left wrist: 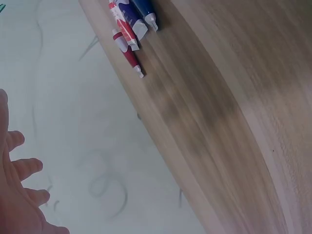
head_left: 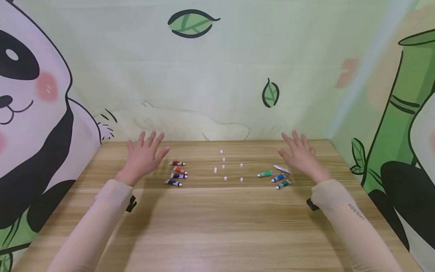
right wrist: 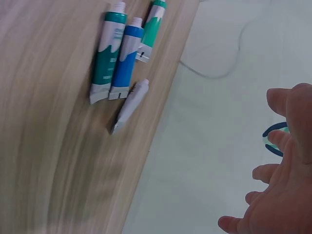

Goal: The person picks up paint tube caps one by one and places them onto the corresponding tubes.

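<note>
We take the caps (head_left: 223, 166) as our landmark: small white pieces scattered on the wooden table (head_left: 217, 230). One piece, at their left margin, looks taller than the others; whether it is one cap or two, we cannot tell.

To the left of the caps we see four tubes in a close group: the maroon tube (head_left: 177, 163) farthest from the person, then the red tube (head_left: 180, 170), the purple tube (head_left: 178, 176) and the navy tube (head_left: 173, 183). To the right of the caps lie the white tube (head_left: 282, 169), the green tube (head_left: 265, 173), the blue tube (head_left: 278, 178) and the teal tube (head_left: 283, 184). The green tube is nearest the caps, its flat end just beside the blue tube; in the right wrist view, we find bare threaded necks on the blue and teal tubes.

The left hand (head_left: 140, 158) hovers left of the caps, nearest the maroon tube, fingers spread and grip empty. The right hand (head_left: 300, 155) hovers right of the caps, nearest the white tube, likewise spread and empty. We note pale sleeves (head_left: 91, 223) on both arms. Beyond the caps rises the backdrop (head_left: 238, 49), with its panda (head_left: 51, 64) to their left and bamboo (head_left: 404, 94) to their right.
</note>
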The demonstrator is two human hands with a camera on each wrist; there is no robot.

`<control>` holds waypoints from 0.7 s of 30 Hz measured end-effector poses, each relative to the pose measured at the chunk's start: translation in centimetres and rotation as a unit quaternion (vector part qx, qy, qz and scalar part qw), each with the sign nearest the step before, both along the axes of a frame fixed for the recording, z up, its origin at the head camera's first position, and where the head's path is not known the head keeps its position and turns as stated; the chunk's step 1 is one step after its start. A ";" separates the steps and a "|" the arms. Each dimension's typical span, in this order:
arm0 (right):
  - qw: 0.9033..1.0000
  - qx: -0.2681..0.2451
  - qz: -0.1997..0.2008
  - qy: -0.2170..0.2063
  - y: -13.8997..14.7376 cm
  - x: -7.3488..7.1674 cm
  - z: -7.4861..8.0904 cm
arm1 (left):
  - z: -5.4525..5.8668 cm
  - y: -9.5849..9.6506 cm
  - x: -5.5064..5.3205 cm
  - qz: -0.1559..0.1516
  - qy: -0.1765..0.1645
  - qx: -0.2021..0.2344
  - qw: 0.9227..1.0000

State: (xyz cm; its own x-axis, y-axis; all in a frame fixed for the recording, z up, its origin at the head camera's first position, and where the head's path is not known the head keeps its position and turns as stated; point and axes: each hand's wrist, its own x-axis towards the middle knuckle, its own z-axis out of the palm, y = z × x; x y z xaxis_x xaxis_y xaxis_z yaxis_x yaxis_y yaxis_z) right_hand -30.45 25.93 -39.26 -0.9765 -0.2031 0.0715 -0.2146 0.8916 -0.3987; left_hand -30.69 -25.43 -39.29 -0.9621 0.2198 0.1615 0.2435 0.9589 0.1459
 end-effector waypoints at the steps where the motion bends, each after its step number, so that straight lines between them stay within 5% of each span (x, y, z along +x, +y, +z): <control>1: 1.000 0.000 0.001 -0.001 0.0 0.0 -0.1 | -0.2 0.0 0.0 -0.002 -0.002 -0.002 1.000; 21: 0.998 -0.016 0.059 0.022 -1.2 1.0 -0.7 | -1.8 0.6 1.6 -0.079 0.022 0.004 0.997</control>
